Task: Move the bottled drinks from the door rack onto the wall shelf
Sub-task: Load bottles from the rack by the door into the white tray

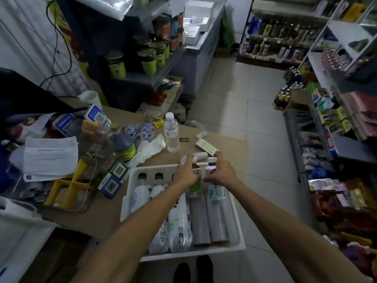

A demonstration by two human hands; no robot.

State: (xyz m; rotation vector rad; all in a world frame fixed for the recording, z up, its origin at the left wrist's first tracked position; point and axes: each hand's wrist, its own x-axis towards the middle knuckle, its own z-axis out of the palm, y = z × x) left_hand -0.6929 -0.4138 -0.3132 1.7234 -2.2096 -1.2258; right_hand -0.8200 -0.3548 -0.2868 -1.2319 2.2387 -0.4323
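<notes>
A: Where are the hands?

B: Both are at the far end of the white door rack (130, 193), which lies on the counter (224, 144). The left hand (186, 176) has its fingers curled round the upper part of a green-labelled bottle (194, 187). The right hand (222, 174) grips a teal-labelled bottle (216, 193) the same way, just beside the first.

A: Are those two bottles out of the rack?

B: I cannot tell. Their caps stand above the far rim, and their lower ends sit over the other drinks, but whether they are lifted clear is not plain.

A: What else is in the rack?

B: Two white bottles (140, 193) with dark caps lie along the left side. Two grey bottles (201, 219) lie side by side on the right, under the person's forearms, with more pale bottles between the two groups.

A: And around it?

B: A clear water bottle (171, 132) stands upright on the counter beyond the rack, well apart from the hands. Green-labelled jars (149, 62) sit on a dark shelf (146, 79) further back on the left.
</notes>
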